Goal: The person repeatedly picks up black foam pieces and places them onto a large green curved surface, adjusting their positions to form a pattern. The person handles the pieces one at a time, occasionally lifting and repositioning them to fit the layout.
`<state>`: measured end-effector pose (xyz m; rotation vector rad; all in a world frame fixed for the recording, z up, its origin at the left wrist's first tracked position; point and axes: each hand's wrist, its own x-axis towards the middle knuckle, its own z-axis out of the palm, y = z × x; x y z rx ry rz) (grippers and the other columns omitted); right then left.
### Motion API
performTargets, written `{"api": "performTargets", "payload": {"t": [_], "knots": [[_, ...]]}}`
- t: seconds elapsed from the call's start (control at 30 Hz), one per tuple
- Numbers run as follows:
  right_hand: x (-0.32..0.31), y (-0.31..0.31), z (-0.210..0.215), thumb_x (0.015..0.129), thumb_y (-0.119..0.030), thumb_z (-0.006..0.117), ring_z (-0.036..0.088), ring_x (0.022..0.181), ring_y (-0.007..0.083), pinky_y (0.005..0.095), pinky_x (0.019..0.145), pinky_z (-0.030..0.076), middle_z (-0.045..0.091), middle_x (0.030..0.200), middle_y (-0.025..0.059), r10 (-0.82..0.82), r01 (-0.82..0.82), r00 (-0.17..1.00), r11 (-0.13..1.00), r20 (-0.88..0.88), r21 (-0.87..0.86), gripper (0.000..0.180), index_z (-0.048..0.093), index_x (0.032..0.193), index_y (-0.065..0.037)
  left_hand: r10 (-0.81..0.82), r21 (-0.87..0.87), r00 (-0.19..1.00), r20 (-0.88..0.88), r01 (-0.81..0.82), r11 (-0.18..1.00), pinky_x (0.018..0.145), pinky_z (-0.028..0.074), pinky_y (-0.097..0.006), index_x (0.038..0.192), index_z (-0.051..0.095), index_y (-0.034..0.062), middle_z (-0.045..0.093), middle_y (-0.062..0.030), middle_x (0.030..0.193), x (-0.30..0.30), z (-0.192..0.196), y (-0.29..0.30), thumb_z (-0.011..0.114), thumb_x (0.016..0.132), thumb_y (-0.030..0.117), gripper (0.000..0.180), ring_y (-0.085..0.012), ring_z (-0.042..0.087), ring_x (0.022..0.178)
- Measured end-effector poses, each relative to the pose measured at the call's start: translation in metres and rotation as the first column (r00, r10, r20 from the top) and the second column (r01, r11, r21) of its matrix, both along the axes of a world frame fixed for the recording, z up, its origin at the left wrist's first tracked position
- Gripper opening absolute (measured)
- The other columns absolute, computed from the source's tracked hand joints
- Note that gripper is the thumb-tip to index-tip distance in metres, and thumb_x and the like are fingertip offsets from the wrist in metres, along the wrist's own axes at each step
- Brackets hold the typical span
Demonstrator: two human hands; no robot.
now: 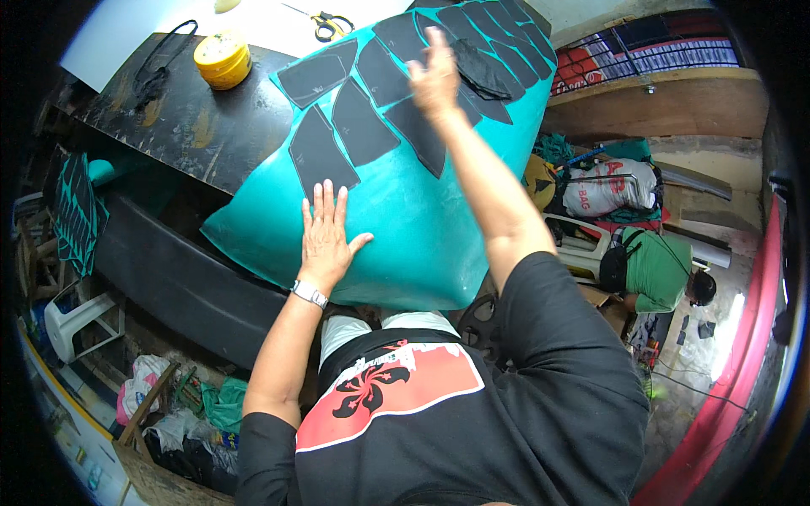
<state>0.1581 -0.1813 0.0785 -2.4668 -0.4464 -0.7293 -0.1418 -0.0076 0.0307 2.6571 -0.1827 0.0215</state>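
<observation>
A glossy teal sheet (413,228) covers the near part of the table and droops over its front edge. Several flat black cut pieces (359,126) lie on it in rows, with narrow teal gaps between them. My left hand (325,236) rests flat on the sheet, fingers spread, its tips by the lower edge of the nearest black piece (321,156). Farther off, my right hand (436,80) is stretched out over the black pieces, fingers apart and holding nothing. Just right of it sits a loose dark bundle (485,72), perhaps cloth or stacked pieces.
On the dark tabletop (186,118) stand a yellow tub (223,61) and a black strap (159,67). Yellow-handled scissors (333,27) lie on white sheeting. A person in green (658,266) bends at the right near a white chair (574,249). A white stool (83,325) is at left.
</observation>
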Motion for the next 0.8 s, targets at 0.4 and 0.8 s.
{"api": "performTargets", "payload": {"t": [0.4,0.8], "knots": [[0.085,-0.163,-0.019,0.083,0.002,0.065,0.060,0.114,0.0389,0.0495,0.095,0.051,0.061,0.122,0.0177,-0.267,0.107,0.904,0.897,-0.334,-0.428,0.077,0.039,0.151,-0.024,-0.004,0.103,1.000,-0.013,0.005,0.995,0.123,0.009,-0.054,0.158,0.020,0.0029,0.013,-0.0225,0.165,0.051,0.000,-0.022,0.065,0.087,0.058,0.100,-0.0377,0.009,0.153],[0.140,-0.179,-0.016,0.075,0.000,0.079,0.065,0.104,0.0382,0.0470,0.092,0.054,0.058,0.125,0.0147,-0.110,0.075,0.949,0.989,-0.294,-0.129,0.087,0.042,0.149,-0.027,0.080,0.144,0.997,0.016,-0.082,0.986,0.123,0.008,-0.055,0.158,0.019,0.0028,0.011,-0.0228,0.165,0.079,-0.006,-0.069,0.062,0.088,0.061,0.101,-0.0377,0.007,0.154]]}}
